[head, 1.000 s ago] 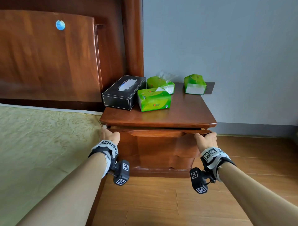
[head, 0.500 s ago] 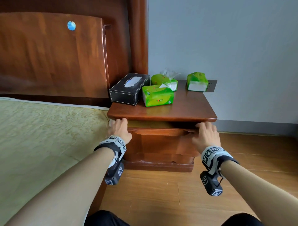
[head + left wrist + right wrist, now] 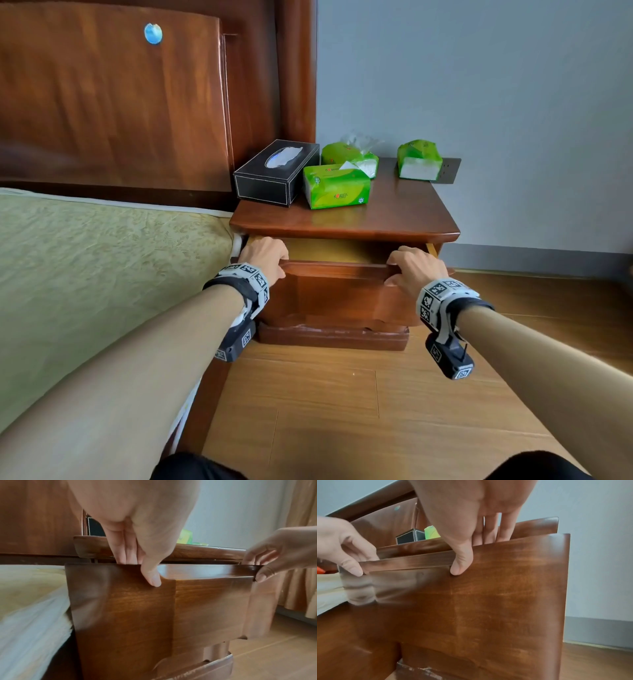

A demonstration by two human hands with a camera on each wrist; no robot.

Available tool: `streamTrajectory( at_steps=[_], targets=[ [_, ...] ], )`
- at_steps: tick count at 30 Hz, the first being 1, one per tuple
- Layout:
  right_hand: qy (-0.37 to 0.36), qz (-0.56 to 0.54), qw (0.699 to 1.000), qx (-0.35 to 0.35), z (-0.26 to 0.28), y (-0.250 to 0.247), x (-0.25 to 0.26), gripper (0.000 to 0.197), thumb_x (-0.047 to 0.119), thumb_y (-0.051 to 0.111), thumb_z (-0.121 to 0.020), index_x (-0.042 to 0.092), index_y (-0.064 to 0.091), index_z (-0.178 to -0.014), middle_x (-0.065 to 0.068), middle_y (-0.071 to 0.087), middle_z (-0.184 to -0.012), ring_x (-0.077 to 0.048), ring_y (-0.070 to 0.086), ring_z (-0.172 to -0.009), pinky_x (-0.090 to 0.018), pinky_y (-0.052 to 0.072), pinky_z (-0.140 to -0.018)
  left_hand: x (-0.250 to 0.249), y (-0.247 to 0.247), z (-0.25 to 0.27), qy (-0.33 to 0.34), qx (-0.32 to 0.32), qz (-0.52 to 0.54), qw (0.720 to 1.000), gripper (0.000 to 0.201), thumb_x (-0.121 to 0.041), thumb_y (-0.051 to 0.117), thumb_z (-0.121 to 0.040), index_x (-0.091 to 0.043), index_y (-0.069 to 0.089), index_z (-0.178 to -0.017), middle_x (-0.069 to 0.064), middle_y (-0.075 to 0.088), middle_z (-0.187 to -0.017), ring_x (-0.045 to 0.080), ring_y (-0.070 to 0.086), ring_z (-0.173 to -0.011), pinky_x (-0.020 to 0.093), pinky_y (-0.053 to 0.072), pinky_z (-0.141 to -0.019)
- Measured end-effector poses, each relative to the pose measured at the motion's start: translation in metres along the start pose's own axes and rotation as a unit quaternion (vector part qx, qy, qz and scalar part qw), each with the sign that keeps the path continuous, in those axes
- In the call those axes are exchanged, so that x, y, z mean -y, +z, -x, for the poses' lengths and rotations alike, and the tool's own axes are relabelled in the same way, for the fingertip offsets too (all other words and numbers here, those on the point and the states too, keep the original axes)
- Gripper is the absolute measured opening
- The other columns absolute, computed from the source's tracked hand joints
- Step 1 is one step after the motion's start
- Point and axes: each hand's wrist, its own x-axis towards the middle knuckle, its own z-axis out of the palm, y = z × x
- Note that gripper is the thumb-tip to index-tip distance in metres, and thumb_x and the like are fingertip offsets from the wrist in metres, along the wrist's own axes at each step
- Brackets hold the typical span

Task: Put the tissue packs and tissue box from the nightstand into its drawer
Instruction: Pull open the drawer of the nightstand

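- Grip: left hand (image 3: 265, 255) and right hand (image 3: 416, 269) each hook fingers over the top edge of the drawer (image 3: 339, 270), thumbs on its front face.
- Drawer state: part open; its interior shows.
- Items: tissue box (image 3: 275, 171) and three tissue packs (image 3: 337, 186) rest on the nightstand (image 3: 394, 219), above and behind both hands.
- Nearest: box lies toward the left hand, long axis front to back.

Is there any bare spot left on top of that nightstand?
Yes: the front strip of the nightstand top, ahead of the front green pack, and the gap between the middle pack and the right pack. The back left is crowded by the black tissue box.
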Motion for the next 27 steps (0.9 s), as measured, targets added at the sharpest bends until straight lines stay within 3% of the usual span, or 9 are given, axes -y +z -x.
streamTrajectory(
  at_steps=[4, 9, 12, 16, 22, 27],
  targets=[
    [-0.028, 0.037, 0.998, 0.03, 0.02, -0.01, 0.002, 0.048, 0.045, 0.071, -0.082, 0.022, 0.06, -0.122, 0.003, 0.061, -0.121, -0.024, 0.061, -0.111, -0.032, 0.042, -0.074, -0.004, -0.006, 0.024, 0.015, 0.018, -0.005, 1.0, 0.03, -0.027, 0.08, -0.08, -0.017, 0.074, -0.108, 0.004, 0.07, -0.109, 0.026, 0.066, -0.1, 0.039, 0.052, -0.089],
    [-0.051, 0.068, 0.994, 0.062, 0.044, -0.01, 0.004, 0.048, 0.051, 0.069, -0.081, 0.024, 0.06, -0.12, 0.005, 0.061, -0.12, -0.023, 0.063, -0.106, -0.034, 0.049, -0.077, -0.007, -0.007, 0.055, 0.032, 0.03, -0.037, 0.998, 0.014, -0.023, 0.077, -0.081, -0.017, 0.076, -0.094, 0.0, 0.071, -0.089, 0.022, 0.068, -0.086, 0.037, 0.055, -0.085],
    [-0.055, 0.061, 0.994, 0.073, 0.049, -0.014, 0.007, 0.048, 0.051, 0.07, -0.08, 0.023, 0.061, -0.118, 0.004, 0.062, -0.119, -0.024, 0.064, -0.105, -0.034, 0.05, -0.078, -0.004, -0.012, 0.06, 0.042, 0.038, -0.028, 0.998, 0.022, -0.024, 0.078, -0.08, -0.017, 0.076, -0.101, 0.003, 0.074, -0.097, 0.024, 0.069, -0.091, 0.034, 0.056, -0.078],
    [-0.065, 0.07, 0.99, 0.107, 0.063, -0.015, 0.009, 0.048, 0.051, 0.072, -0.078, 0.022, 0.062, -0.115, 0.002, 0.064, -0.12, -0.026, 0.064, -0.105, -0.037, 0.052, -0.081, -0.008, -0.011, 0.072, 0.061, 0.065, -0.037, 0.995, 0.034, -0.023, 0.079, -0.08, -0.014, 0.073, -0.112, 0.005, 0.072, -0.109, 0.027, 0.068, -0.099, 0.036, 0.057, -0.081],
    [-0.075, 0.058, 0.99, 0.102, 0.068, -0.012, 0.008, 0.047, 0.052, 0.073, -0.077, 0.023, 0.063, -0.112, 0.002, 0.065, -0.116, -0.025, 0.064, -0.101, -0.035, 0.052, -0.078, -0.005, -0.01, 0.076, 0.077, 0.073, -0.023, 0.994, 0.031, -0.02, 0.079, -0.079, -0.014, 0.074, -0.109, 0.004, 0.073, -0.108, 0.025, 0.068, -0.098, 0.03, 0.053, -0.077],
    [-0.064, 0.034, 0.992, 0.1, 0.071, -0.013, 0.008, 0.046, 0.052, 0.077, -0.073, 0.024, 0.065, -0.108, 0.003, 0.069, -0.111, -0.022, 0.065, -0.098, -0.035, 0.054, -0.08, -0.005, -0.011, 0.076, 0.071, 0.09, -0.016, 0.993, 0.031, -0.02, 0.083, -0.074, -0.015, 0.075, -0.103, 0.001, 0.072, -0.103, 0.023, 0.068, -0.095, 0.032, 0.056, -0.077]
  ],
)
